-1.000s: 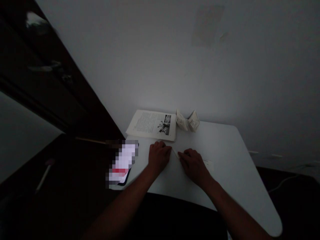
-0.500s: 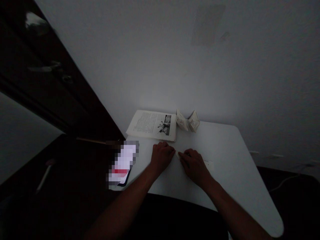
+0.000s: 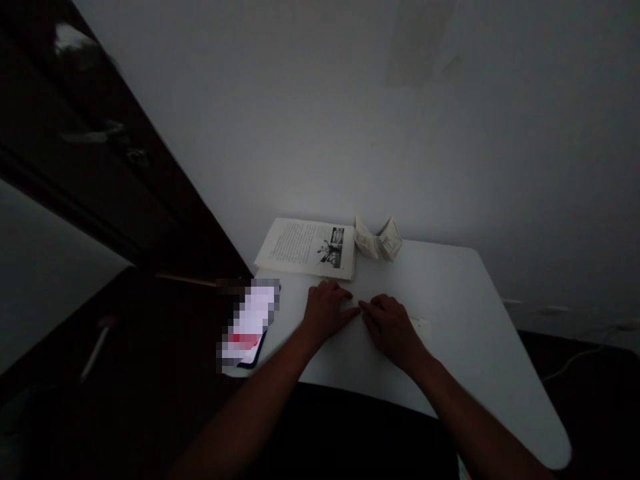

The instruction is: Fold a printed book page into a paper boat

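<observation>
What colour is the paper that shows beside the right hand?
The paper beside the right hand looks off-white in dim light, seen in the head view.

White bench (image 3: 480,360), dark brown door (image 3: 75,187) far left, grey wall (image 3: 300,120) carrying darker grey patch (image 3: 417,47). Off-white book page (image 3: 295,247), far side, striped with black text lines, black-and-white pictures at right. Off-white folded paper (image 3: 391,240) alongside, dark print. Phone (image 3: 253,317), left: pale lilac screen, red band, black edge. Whitish paper slip (image 3: 423,327) by right hand (image 3: 393,327), faint dark marks.
</observation>
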Action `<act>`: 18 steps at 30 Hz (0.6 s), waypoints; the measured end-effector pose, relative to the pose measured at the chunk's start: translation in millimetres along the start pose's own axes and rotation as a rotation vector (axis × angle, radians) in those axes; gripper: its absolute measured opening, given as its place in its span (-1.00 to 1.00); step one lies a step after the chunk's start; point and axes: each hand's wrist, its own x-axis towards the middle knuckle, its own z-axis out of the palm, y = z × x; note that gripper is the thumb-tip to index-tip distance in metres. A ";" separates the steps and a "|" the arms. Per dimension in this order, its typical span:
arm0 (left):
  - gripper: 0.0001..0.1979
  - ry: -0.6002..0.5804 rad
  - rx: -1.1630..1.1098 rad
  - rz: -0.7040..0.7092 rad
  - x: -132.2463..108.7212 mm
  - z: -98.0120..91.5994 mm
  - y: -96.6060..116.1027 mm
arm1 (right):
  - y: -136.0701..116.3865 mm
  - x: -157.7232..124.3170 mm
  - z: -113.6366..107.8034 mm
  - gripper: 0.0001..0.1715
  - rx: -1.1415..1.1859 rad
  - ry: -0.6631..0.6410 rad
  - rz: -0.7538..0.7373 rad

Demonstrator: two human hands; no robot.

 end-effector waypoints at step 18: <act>-0.87 0.033 -0.012 -0.048 3.7 3.7 -2.3 | -1.1 -0.4 -1.5 -0.67 0.005 0.009 0.001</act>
